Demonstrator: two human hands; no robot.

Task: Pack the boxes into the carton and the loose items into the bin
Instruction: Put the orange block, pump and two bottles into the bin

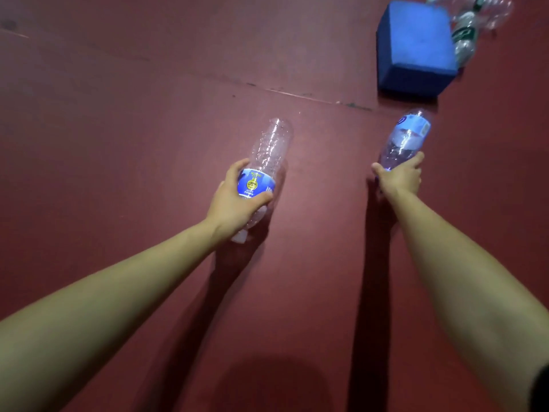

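Note:
My left hand [234,200] grips a clear empty plastic bottle with a dark blue label [269,156]; its base points away from me and its white cap shows below my wrist. In my right hand [399,176] is a second clear bottle with a light blue label [405,138], held near its neck end, base pointing away. Both bottles hover low over the dark red floor [148,129]. No carton or bin is visible.
A blue foam block [416,49] lies on the floor at the upper right. Behind it lie more clear bottles, one with a green label [465,34]. A seam [297,95] crosses the floor ahead of my hands.

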